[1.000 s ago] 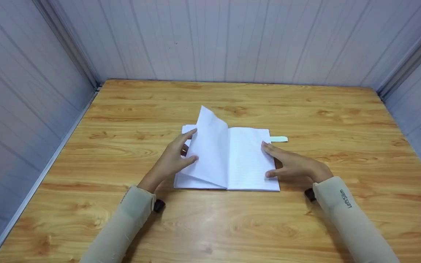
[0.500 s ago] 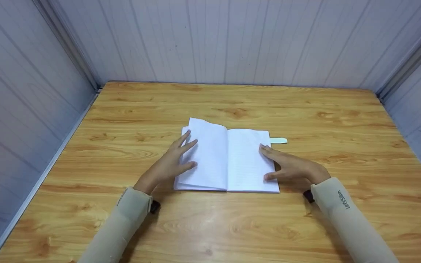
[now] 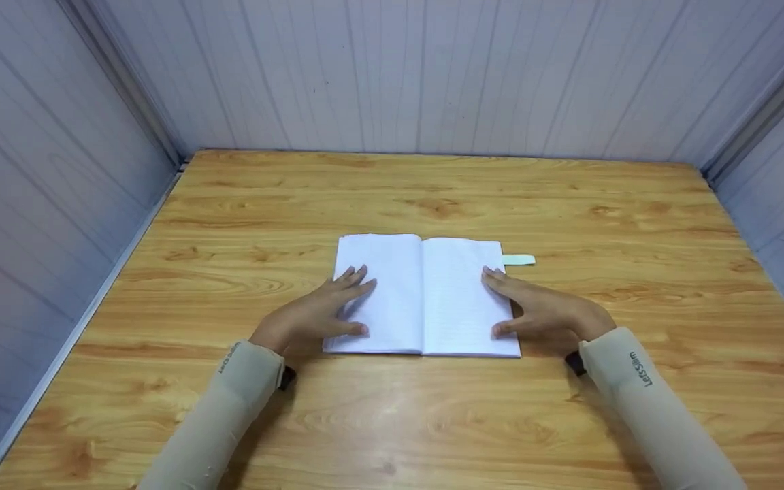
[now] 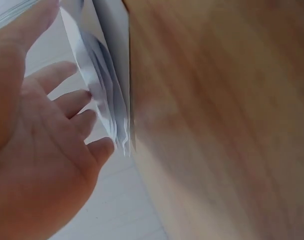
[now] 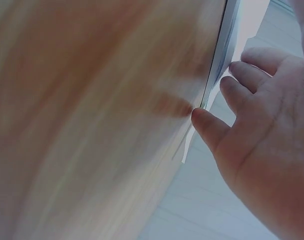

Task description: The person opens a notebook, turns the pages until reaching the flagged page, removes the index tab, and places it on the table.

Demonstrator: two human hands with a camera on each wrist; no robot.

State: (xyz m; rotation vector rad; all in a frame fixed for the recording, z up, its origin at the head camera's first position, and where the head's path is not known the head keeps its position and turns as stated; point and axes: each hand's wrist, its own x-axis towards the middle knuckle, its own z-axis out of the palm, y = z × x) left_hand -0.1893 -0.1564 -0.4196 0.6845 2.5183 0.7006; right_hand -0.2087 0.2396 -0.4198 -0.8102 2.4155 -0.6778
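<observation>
An open notebook (image 3: 395,292) with white pages lies flat in the middle of the table, its right page faintly lined. Over the outer part of its left page rests my left hand (image 3: 320,309), fingers spread and thumb toward the lower edge. In the left wrist view the fingertips of that hand (image 4: 47,125) are right at the edges of several loose-looking pages (image 4: 99,75). My right hand (image 3: 545,306) lies at the outer edge of the right page, fingertips and thumb on the paper. The right wrist view has its little finger (image 5: 206,125) beside the notebook's edge.
A pale green strip (image 3: 519,259) sticks out from the notebook's right side onto the wooden table (image 3: 392,422). Light panelled walls (image 3: 392,75) stand behind the table and at both sides. A dark band shows at each wrist, below the beige sleeves (image 3: 644,395).
The raised left page has come down flat onto the left side. My left hand has moved down slightly, following it. The right hand has stayed almost in place.
</observation>
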